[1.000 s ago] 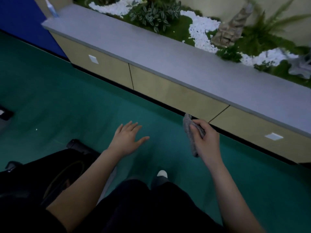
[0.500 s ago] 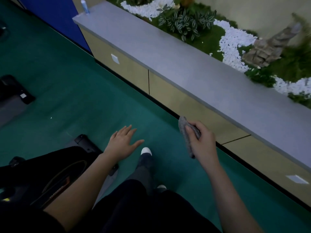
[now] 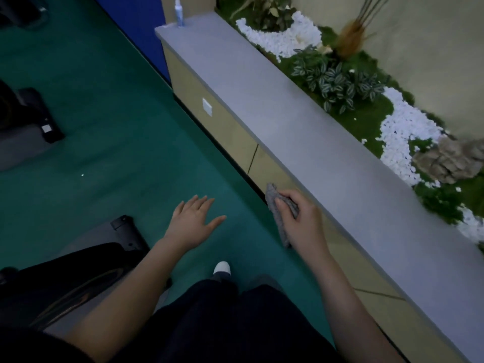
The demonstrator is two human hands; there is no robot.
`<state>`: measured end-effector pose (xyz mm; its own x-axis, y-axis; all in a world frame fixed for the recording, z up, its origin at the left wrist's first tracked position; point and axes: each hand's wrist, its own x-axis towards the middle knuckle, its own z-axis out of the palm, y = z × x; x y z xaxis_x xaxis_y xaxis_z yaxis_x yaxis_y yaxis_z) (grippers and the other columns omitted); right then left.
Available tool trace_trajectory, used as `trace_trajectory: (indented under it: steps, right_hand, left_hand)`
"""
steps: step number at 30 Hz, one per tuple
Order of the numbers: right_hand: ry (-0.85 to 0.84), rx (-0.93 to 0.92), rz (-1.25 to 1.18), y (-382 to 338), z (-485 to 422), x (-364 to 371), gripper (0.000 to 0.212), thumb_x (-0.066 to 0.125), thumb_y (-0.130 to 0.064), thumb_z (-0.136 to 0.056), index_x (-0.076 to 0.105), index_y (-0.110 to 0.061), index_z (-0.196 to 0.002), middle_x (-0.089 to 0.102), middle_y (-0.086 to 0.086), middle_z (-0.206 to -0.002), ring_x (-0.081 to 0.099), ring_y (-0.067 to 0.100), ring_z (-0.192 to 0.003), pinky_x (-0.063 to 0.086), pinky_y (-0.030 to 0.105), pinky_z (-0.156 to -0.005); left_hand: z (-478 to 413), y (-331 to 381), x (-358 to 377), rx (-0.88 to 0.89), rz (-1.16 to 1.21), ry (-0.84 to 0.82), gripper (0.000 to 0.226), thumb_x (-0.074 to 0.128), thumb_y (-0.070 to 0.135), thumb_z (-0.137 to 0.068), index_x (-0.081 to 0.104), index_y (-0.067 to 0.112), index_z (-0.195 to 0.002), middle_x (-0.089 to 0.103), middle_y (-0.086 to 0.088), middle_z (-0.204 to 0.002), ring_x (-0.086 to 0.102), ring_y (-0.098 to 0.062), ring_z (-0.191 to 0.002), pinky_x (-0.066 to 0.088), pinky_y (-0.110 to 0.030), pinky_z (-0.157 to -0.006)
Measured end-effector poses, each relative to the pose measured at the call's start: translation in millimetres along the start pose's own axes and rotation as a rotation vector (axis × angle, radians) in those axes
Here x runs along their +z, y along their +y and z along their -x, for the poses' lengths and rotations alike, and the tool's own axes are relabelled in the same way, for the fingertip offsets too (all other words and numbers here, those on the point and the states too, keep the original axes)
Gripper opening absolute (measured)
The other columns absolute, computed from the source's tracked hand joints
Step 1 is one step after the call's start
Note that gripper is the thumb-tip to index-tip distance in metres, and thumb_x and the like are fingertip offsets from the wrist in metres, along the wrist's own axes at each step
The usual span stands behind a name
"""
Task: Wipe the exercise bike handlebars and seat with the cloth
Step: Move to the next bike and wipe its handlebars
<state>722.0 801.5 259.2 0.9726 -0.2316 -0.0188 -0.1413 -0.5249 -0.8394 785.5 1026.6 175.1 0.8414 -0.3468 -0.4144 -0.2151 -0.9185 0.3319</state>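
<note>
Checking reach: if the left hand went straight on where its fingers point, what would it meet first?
The left hand would probably meet the cabinet front; only floor lies between, depth unclear.

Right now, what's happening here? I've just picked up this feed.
A person stands on a green floor beside a long grey ledge. The right hand grips a grey cloth, held in the air near the ledge's edge. The left hand is open and holds nothing, hovering over the floor. A dark machine sits at lower left; neither hand touches it, so no wiping is underway. A spray bottle stands at the ledge's far end.
</note>
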Motion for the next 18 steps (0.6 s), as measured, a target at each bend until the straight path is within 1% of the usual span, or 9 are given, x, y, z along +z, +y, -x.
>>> trace_trajectory:
  steps: [2, 3, 6, 7, 10, 14, 16, 18]
  right_hand:
    - [-0.054, -0.027, 0.005, -8.2, -25.6, 9.4, 0.014, 0.056, -0.018, -0.095, 0.062, -0.028, -0.102, 0.061, -0.022, -0.093, 0.055, -0.015, -0.087, 0.038, -0.001, -0.070]
    - [-0.078, -0.039, 0.006, -11.7, -39.0, 14.2, 0.014, 0.056, -0.018, -0.095, 0.062, -0.027, -0.103, 0.061, -0.021, -0.093, 0.054, -0.016, -0.087, 0.038, -0.001, -0.070]
    - [-0.122, -0.091, 0.005, -21.1, -79.1, 28.7, 0.014, 0.057, -0.015, -0.094, 0.065, -0.017, -0.105, 0.061, -0.019, -0.091, 0.053, -0.020, -0.086, 0.038, -0.002, -0.071]
    - [-0.139, -0.103, -0.005, -24.2, -92.1, 33.1, 0.014, 0.057, -0.014, -0.094, 0.066, -0.017, -0.105, 0.061, -0.019, -0.091, 0.053, -0.021, -0.086, 0.038, -0.002, -0.071]
    - [-0.213, -0.116, -0.042, -31.3, -134.5, 46.0, 0.014, 0.058, -0.014, -0.093, 0.064, -0.023, -0.102, 0.062, -0.019, -0.092, 0.056, -0.015, -0.087, 0.039, 0.000, -0.073]
    - [-0.290, -0.153, -0.050, -38.7, -201.8, 59.5, 0.015, 0.059, -0.012, -0.092, 0.066, -0.014, -0.105, 0.065, -0.008, -0.096, 0.058, -0.009, -0.087, 0.039, -0.001, -0.075]
    - [-0.321, -0.164, -0.035, -42.3, -238.0, 61.4, 0.015, 0.059, -0.014, -0.093, 0.066, -0.015, -0.106, 0.065, -0.007, -0.098, 0.058, -0.004, -0.088, 0.039, -0.001, -0.075]
    - [-0.340, -0.177, -0.025, -44.8, -272.4, 61.5, 0.014, 0.058, -0.016, -0.093, 0.066, -0.017, -0.105, 0.065, -0.008, -0.097, 0.059, 0.000, -0.088, 0.041, 0.004, -0.076]
  left_hand:
    - [-6.8, -13.2, -8.7, -0.067, 0.029, 0.016, 0.072, 0.027, 0.066, -0.092, 0.022, 0.024, -0.151, 0.020, 0.004, -0.159, 0.007, -0.014, -0.147, 0.004, -0.040, -0.120]
    - [-9.9, -19.7, -12.4, -0.099, 0.040, 0.020, 0.072, 0.027, 0.066, -0.092, 0.021, 0.024, -0.151, 0.020, 0.004, -0.159, 0.007, -0.014, -0.147, 0.004, -0.040, -0.120]
    - [-19.0, -38.9, -23.0, -0.203, 0.083, 0.038, 0.073, 0.027, 0.067, -0.092, 0.021, 0.025, -0.151, 0.020, 0.004, -0.158, 0.007, -0.014, -0.147, 0.004, -0.039, -0.120]
    - [-21.8, -44.8, -26.2, -0.236, 0.100, 0.047, 0.072, 0.027, 0.066, -0.092, 0.022, 0.025, -0.151, 0.021, 0.004, -0.158, 0.007, -0.014, -0.147, 0.004, -0.039, -0.120]
    - [-34.0, -60.6, -35.8, -0.329, 0.141, 0.091, 0.071, 0.031, 0.065, -0.092, 0.024, 0.025, -0.150, 0.023, 0.003, -0.158, 0.009, -0.015, -0.147, 0.005, -0.039, -0.118]
    - [-64.8, -75.1, -57.0, -0.457, 0.179, 0.141, 0.070, 0.032, 0.064, -0.092, 0.025, 0.024, -0.149, 0.025, 0.002, -0.157, 0.011, -0.015, -0.147, 0.006, -0.038, -0.118]
    - [-86.2, -75.8, -71.4, -0.504, 0.203, 0.157, 0.070, 0.032, 0.064, -0.092, 0.024, 0.024, -0.149, 0.026, 0.002, -0.157, 0.012, -0.016, -0.147, 0.007, -0.039, -0.118]
    - [-110.3, -72.6, -86.6, -0.525, 0.210, 0.172, 0.069, 0.032, 0.064, -0.093, 0.025, 0.024, -0.149, 0.027, 0.001, -0.156, 0.015, -0.017, -0.146, 0.009, -0.038, -0.118]
